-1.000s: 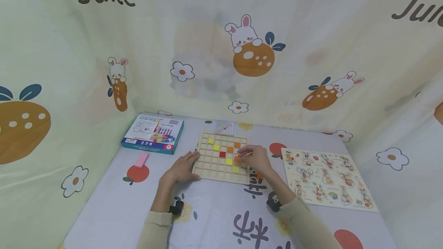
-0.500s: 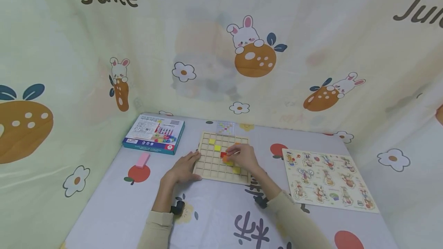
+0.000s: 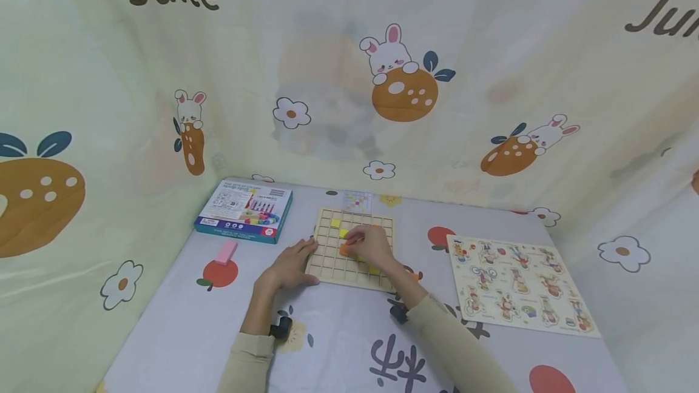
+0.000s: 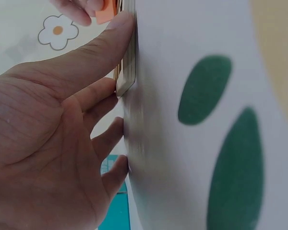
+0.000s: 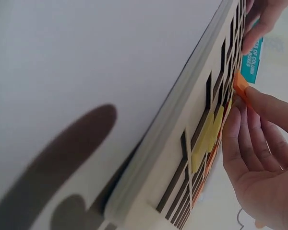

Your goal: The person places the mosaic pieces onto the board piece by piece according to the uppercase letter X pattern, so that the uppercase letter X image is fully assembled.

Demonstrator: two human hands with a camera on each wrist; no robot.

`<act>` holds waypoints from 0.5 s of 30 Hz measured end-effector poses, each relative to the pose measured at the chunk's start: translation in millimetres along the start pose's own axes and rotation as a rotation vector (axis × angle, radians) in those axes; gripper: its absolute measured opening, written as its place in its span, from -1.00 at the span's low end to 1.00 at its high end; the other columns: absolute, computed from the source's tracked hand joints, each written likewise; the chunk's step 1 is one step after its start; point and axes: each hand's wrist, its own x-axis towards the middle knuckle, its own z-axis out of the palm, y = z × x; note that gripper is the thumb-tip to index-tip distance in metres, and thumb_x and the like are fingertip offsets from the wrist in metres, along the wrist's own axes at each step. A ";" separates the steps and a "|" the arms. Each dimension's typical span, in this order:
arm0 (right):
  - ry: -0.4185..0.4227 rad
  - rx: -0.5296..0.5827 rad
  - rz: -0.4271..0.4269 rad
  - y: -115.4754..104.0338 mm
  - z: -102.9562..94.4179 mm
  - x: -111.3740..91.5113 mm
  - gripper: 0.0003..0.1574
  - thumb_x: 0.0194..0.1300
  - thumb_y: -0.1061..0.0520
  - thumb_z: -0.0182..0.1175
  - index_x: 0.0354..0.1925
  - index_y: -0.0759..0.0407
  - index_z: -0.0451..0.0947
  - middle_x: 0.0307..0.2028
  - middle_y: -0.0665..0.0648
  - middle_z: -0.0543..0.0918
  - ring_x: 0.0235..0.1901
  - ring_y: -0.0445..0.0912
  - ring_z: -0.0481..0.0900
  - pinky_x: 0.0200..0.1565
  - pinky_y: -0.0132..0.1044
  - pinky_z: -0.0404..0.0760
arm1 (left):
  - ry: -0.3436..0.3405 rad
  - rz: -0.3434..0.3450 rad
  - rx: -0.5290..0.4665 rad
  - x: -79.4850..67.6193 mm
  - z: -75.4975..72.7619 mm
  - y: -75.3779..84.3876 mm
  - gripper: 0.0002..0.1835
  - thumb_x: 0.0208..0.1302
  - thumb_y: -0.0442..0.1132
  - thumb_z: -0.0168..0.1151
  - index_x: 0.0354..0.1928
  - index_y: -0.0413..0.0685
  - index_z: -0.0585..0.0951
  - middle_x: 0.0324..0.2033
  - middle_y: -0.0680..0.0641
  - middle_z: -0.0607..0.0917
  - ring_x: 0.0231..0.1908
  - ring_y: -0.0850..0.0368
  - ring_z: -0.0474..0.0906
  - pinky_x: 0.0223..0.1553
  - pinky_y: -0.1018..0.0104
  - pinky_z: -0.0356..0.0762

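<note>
A wooden grid board [image 3: 327, 262] lies on the table, several coloured tiles set in its squares. My right hand [image 3: 372, 246] pinches an orange tile [image 5: 240, 85] between thumb and fingertips, close over the middle of the grid. At the board's front left corner my left hand [image 3: 287, 265] rests with fingers spread, thumb [image 4: 120, 28] along the front edge and fingers at the left side. A yellow tile [image 3: 335, 223] shows in the upper left of the grid. In the right wrist view, yellow tiles [image 5: 201, 148] sit below the right hand, which hides other tiles from the head camera.
Behind the board lies a small pattern card [image 3: 357, 202]. To the left are a boxed toy set [image 3: 243, 211] and a pink block [image 3: 226, 252]. A wooden picture puzzle [image 3: 519, 281] lies at the right. Orange tiles [image 3: 416, 275] lie beside the board, partly behind the right wrist.
My right hand has moved left across the board with the orange tile, from the right-hand columns to the middle. The left hand has stayed at the board's corner.
</note>
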 end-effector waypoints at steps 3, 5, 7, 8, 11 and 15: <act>-0.008 -0.027 -0.007 0.8 4.3 3.0 -0.76 0.12 0.28 0.56 -0.20 0.12 0.80 -0.42 -0.12 0.76 -0.36 -0.20 0.68 -0.21 -0.28 0.67 | -0.005 -0.006 0.002 0.8 1.9 -0.6 0.00 0.22 -0.02 0.53 0.63 -0.01 0.23 0.62 -0.07 0.18 0.63 -0.15 -0.05 0.59 -0.20 0.00; -0.019 -0.043 -0.012 -0.2 6.2 3.8 -0.78 0.13 0.28 0.55 -0.22 0.10 0.80 -0.42 -0.13 0.76 -0.36 -0.21 0.68 -0.20 -0.27 0.68 | -0.007 -0.006 -0.004 1.4 2.2 -0.7 0.00 0.21 -0.03 0.55 0.62 -0.02 0.24 0.62 -0.08 0.19 0.63 -0.16 -0.04 0.58 -0.22 0.01; -0.032 -0.061 -0.010 -1.7 7.4 4.1 -0.80 0.12 0.28 0.55 -0.25 0.08 0.80 -0.43 -0.13 0.76 -0.37 -0.22 0.69 -0.19 -0.26 0.68 | -0.020 -0.012 0.003 2.7 2.6 -1.6 0.02 0.21 -0.02 0.55 0.63 0.00 0.23 0.63 -0.06 0.18 0.63 -0.15 -0.05 0.59 -0.21 0.01; -0.037 -0.070 -0.008 -2.7 7.8 4.0 -0.80 0.12 0.27 0.56 -0.27 0.07 0.80 -0.43 -0.13 0.76 -0.38 -0.22 0.70 -0.18 -0.25 0.69 | -0.023 -0.011 0.007 3.2 3.1 -2.6 0.02 0.21 -0.01 0.54 0.63 0.01 0.22 0.63 -0.06 0.17 0.63 -0.15 -0.05 0.59 -0.20 0.01; -0.047 -0.097 -0.002 -5.4 8.4 4.0 -0.81 0.11 0.26 0.57 -0.29 0.06 0.79 -0.43 -0.12 0.77 -0.38 -0.22 0.71 -0.15 -0.21 0.72 | -0.014 -0.005 0.014 4.7 4.7 -5.9 0.03 0.20 0.01 0.55 0.63 0.01 0.23 0.63 -0.05 0.18 0.63 -0.14 -0.05 0.59 -0.18 0.00; -0.056 -0.115 -0.015 -3.6 7.7 2.0 -0.79 0.13 0.25 0.57 -0.24 0.10 0.78 -0.39 -0.09 0.77 -0.35 -0.21 0.70 -0.16 -0.23 0.73 | 0.007 0.004 0.005 5.9 8.3 -8.5 0.03 0.17 0.02 0.57 0.62 0.02 0.25 0.62 -0.03 0.20 0.63 -0.12 -0.02 0.60 -0.17 0.00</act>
